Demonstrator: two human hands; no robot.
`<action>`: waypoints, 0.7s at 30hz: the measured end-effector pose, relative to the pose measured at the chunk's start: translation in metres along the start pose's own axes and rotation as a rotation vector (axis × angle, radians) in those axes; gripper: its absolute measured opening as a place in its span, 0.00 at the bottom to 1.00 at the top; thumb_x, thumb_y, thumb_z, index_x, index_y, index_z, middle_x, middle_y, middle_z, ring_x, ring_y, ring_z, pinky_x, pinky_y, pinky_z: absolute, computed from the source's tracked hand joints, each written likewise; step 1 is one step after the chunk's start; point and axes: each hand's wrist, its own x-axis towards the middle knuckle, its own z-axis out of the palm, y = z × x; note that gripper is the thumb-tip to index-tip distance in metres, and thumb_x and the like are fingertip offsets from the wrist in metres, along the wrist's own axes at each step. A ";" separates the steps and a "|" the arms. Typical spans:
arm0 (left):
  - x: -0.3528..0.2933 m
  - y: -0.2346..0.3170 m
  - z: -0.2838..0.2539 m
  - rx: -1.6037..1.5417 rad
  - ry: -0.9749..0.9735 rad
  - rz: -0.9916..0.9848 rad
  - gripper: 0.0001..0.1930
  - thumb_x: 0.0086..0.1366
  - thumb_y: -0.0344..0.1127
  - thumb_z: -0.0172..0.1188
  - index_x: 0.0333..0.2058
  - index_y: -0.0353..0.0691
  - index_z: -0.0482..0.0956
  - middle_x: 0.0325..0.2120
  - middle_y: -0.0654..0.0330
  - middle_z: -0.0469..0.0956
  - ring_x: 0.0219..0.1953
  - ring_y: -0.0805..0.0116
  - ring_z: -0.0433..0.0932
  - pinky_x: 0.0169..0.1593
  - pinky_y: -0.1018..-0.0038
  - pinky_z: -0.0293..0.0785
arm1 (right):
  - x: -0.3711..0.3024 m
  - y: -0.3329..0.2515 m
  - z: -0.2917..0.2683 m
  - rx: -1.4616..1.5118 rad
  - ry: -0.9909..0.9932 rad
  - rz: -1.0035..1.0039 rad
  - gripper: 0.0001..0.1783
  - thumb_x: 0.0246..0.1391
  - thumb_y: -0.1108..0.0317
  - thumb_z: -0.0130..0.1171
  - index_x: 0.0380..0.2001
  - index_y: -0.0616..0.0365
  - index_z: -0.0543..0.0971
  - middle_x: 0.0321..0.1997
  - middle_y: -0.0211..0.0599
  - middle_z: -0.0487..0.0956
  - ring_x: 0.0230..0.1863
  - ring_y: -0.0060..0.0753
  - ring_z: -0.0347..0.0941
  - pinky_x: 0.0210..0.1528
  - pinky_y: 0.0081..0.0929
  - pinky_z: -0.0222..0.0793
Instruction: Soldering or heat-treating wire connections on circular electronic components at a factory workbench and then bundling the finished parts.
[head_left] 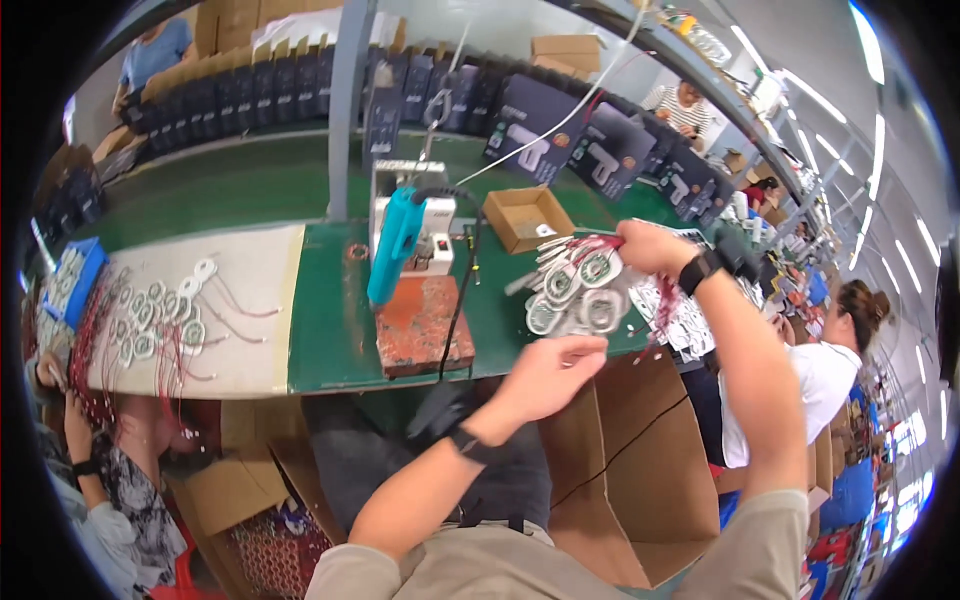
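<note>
My right hand [655, 248] is closed around the red wires of a bunch of white ring-shaped parts [598, 268], at the right of the green bench. More rings in the bunch hang or lie just below it, blurred by motion. My left hand [555, 378] is just in front of the bunch at the bench's front edge. Its fingers are stretched toward the rings, and nothing shows in them. Left of the bunch, a teal electric screwdriver [397, 245] hangs over a worn red metal block [425, 325], beside a white-and-grey device [432, 235].
A small cardboard tray [528, 220] sits behind the bunch. More wired rings [150, 315] lie on a pale mat at left, beside a blue bin [75, 285]. Below the bench stands an open carton [650, 470]. Dark product boxes [535, 130] line the back. Co-workers sit on both sides.
</note>
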 end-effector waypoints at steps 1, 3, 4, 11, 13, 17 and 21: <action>-0.017 0.034 -0.015 -0.058 -0.045 0.015 0.15 0.68 0.35 0.59 0.48 0.31 0.80 0.40 0.59 0.83 0.41 0.75 0.79 0.48 0.76 0.75 | -0.011 -0.010 -0.034 0.033 -0.162 0.082 0.13 0.50 0.70 0.55 0.38 0.66 0.77 0.32 0.47 0.81 0.34 0.36 0.76 0.36 0.36 0.69; -0.047 0.079 -0.046 -0.093 -0.057 0.107 0.13 0.69 0.33 0.58 0.47 0.33 0.81 0.37 0.63 0.82 0.39 0.80 0.77 0.44 0.80 0.74 | -0.046 -0.025 -0.088 0.010 -0.348 0.039 0.12 0.50 0.67 0.60 0.35 0.64 0.75 0.25 0.35 0.76 0.28 0.29 0.70 0.31 0.33 0.66; -0.059 0.104 -0.057 -0.081 -0.064 0.047 0.11 0.69 0.32 0.57 0.46 0.34 0.81 0.37 0.63 0.82 0.39 0.80 0.76 0.43 0.80 0.74 | -0.069 -0.032 -0.108 0.122 -0.407 0.165 0.12 0.50 0.67 0.61 0.35 0.63 0.75 0.25 0.31 0.76 0.28 0.27 0.69 0.30 0.32 0.66; -0.083 0.088 -0.065 0.110 0.313 0.537 0.09 0.64 0.27 0.59 0.42 0.33 0.82 0.39 0.57 0.82 0.43 0.67 0.79 0.48 0.73 0.74 | -0.131 -0.056 -0.016 -0.180 -0.491 -0.127 0.16 0.52 0.64 0.56 0.43 0.58 0.76 0.39 0.51 0.81 0.41 0.52 0.78 0.42 0.44 0.71; -0.122 0.061 -0.060 0.382 0.433 0.610 0.10 0.56 0.27 0.63 0.38 0.35 0.82 0.38 0.53 0.81 0.42 0.58 0.80 0.48 0.69 0.75 | -0.159 -0.063 0.018 -0.018 -0.464 -0.129 0.13 0.50 0.66 0.56 0.39 0.60 0.77 0.40 0.55 0.79 0.44 0.56 0.76 0.43 0.45 0.71; -0.153 0.017 -0.004 0.333 0.126 0.570 0.34 0.51 0.43 0.72 0.55 0.35 0.72 0.56 0.47 0.70 0.58 0.46 0.69 0.61 0.57 0.66 | -0.204 -0.102 0.056 -0.156 -0.585 -0.227 0.16 0.45 0.69 0.58 0.40 0.61 0.78 0.41 0.55 0.78 0.43 0.57 0.77 0.44 0.47 0.73; -0.113 -0.001 0.026 0.236 -0.259 0.316 0.59 0.42 0.47 0.77 0.68 0.36 0.50 0.59 0.43 0.66 0.62 0.44 0.65 0.64 0.59 0.62 | -0.209 -0.110 0.086 -0.025 -0.686 -0.445 0.14 0.43 0.69 0.61 0.35 0.64 0.80 0.37 0.53 0.80 0.35 0.56 0.79 0.38 0.44 0.75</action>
